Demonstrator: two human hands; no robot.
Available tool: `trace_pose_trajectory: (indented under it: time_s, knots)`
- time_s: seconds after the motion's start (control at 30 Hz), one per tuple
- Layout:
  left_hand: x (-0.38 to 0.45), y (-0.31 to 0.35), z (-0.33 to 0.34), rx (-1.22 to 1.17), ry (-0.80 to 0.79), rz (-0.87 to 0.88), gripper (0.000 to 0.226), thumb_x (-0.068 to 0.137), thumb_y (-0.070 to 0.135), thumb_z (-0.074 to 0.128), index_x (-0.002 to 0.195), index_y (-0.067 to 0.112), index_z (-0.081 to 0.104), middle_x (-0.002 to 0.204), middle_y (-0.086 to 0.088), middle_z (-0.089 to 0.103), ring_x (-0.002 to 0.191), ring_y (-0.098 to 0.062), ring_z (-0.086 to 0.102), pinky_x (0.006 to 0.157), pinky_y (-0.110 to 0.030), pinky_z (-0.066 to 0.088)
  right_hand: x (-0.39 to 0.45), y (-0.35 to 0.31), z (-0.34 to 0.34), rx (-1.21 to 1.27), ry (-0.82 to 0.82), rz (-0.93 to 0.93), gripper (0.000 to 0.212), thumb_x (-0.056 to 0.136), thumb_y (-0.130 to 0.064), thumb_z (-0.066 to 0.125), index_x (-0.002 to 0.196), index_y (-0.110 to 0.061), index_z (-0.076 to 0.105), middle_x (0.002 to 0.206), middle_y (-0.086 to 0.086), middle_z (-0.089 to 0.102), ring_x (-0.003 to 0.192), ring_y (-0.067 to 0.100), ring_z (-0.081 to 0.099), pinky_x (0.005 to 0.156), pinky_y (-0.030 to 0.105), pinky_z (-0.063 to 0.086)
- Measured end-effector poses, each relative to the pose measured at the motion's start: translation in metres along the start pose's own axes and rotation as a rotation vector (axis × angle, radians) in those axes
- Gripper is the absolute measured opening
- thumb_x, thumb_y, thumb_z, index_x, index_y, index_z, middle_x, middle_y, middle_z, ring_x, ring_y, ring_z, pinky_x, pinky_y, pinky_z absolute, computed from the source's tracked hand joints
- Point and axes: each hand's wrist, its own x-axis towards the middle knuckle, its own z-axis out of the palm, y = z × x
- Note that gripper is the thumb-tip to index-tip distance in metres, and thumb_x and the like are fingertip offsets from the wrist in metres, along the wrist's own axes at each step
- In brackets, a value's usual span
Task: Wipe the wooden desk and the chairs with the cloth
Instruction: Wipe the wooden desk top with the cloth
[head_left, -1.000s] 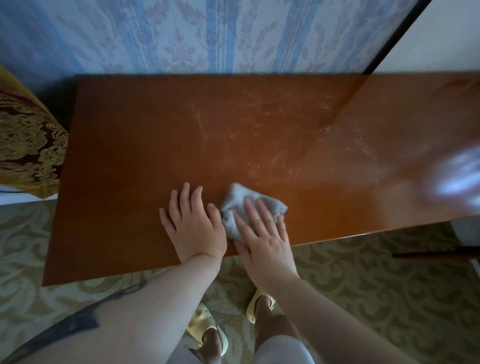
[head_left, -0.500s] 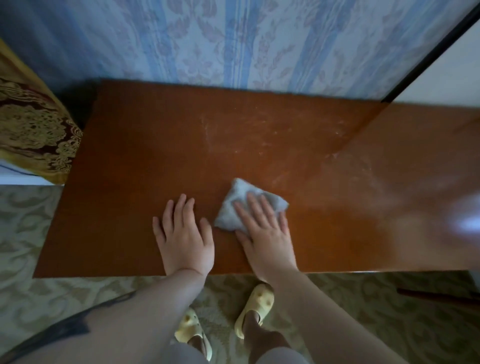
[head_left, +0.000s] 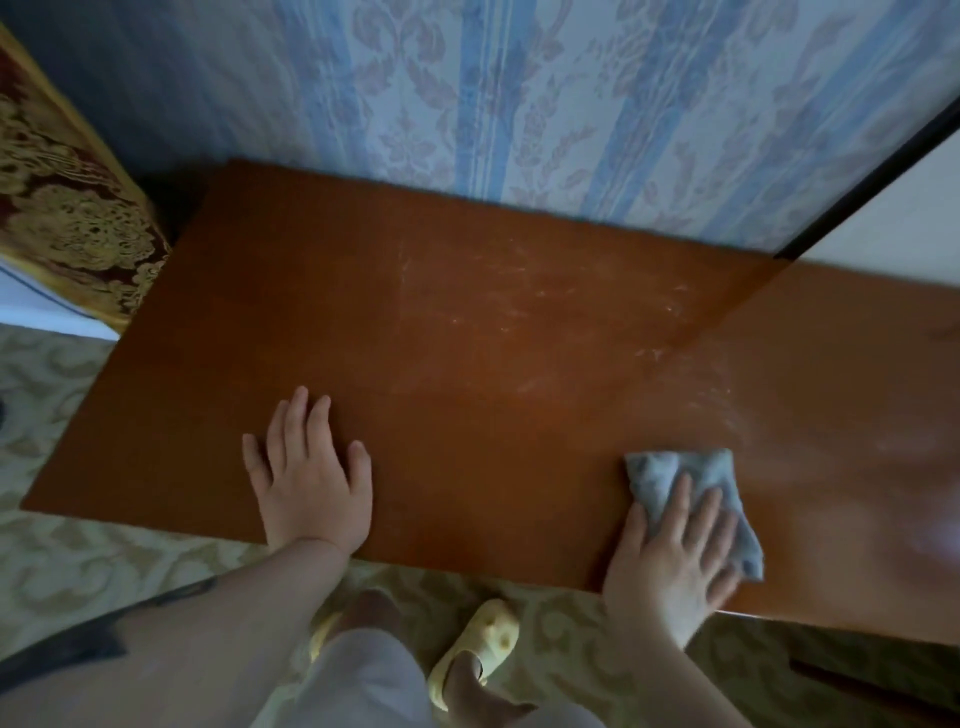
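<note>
The reddish-brown wooden desk (head_left: 467, 364) fills the middle of the view, its top marked with pale dusty streaks toward the back right. My left hand (head_left: 311, 478) lies flat on the desk near the front edge, fingers spread, holding nothing. My right hand (head_left: 675, 551) presses flat on a crumpled grey cloth (head_left: 670, 467) at the front right of the desk, its fingers over the cloth's near half. No chair is clearly in view.
Blue striped floral wallpaper (head_left: 519, 104) backs the desk. A gold and dark red patterned fabric (head_left: 67, 208) stands at the left. A dark wooden bar (head_left: 872, 680) shows at the bottom right. Patterned beige carpet (head_left: 78, 561) and my yellow slippers (head_left: 483, 644) lie below the front edge.
My right hand has slid the cloth far to the right along the desk's front edge. My left hand has stayed flat in about the same spot.
</note>
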Motion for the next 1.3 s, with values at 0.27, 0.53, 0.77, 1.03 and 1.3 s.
trace_pose_trajectory:
  time_s: [0.27,0.53,0.77,1.03,1.3]
  knots:
    - [-0.001,-0.002,0.003,-0.174,0.157,-0.267,0.043,0.098,0.030,0.037,0.138,0.016,0.042,0.150,-0.004,0.038,0.142,-0.023,0.023,0.118,-0.047,0.007,-0.030,-0.068,0.021,-0.082,-0.345,-1.105,0.054,0.097,-0.054,0.018,0.149,-0.046,0.006,0.158,-0.016,-0.004,0.144,0.008,-0.015,0.115,0.045,-0.001]
    - [-0.002,-0.003,0.006,-0.153,0.183,-0.228,0.054,0.092,0.042,0.026,0.132,0.016,0.052,0.147,-0.005,0.043,0.140,-0.025,0.026,0.117,-0.048,0.012,-0.033,-0.131,0.025,-0.172,-0.511,-1.270,0.054,0.100,-0.044,0.023,0.150,-0.044,0.002,0.158,-0.013,-0.012,0.143,0.012,-0.022,0.117,0.046,-0.009]
    - [-0.001,-0.003,0.004,-0.117,0.130,-0.232,0.055,0.093,0.043,0.023,0.137,0.020,0.047,0.150,-0.003,0.037,0.142,-0.023,0.021,0.118,-0.047,0.009,0.003,-0.148,0.031,-0.135,-0.323,-0.902,0.056,0.101,-0.044,0.022,0.150,-0.039,-0.004,0.158,-0.010,-0.014,0.143,0.014,-0.022,0.118,0.047,-0.006]
    - [0.000,-0.003,0.006,-0.080,0.086,-0.231,0.044,0.095,0.037,0.036,0.135,0.019,0.046,0.150,-0.004,0.036,0.142,-0.024,0.020,0.117,-0.050,0.011,0.026,-0.173,0.033,-0.193,-0.516,-1.202,0.056,0.101,-0.046,0.024,0.148,-0.046,-0.006,0.157,-0.015,-0.016,0.142,0.009,-0.024,0.117,0.047,-0.009]
    - [0.000,-0.003,0.005,-0.063,0.112,-0.203,0.055,0.087,0.039,0.028,0.131,0.016,0.049,0.146,-0.007,0.043,0.138,-0.028,0.028,0.114,-0.053,0.016,-0.022,-0.169,0.041,-0.244,-0.414,-1.291,0.055,0.098,-0.052,0.011,0.148,-0.043,-0.011,0.157,-0.009,-0.018,0.142,0.015,-0.025,0.116,0.048,-0.010]
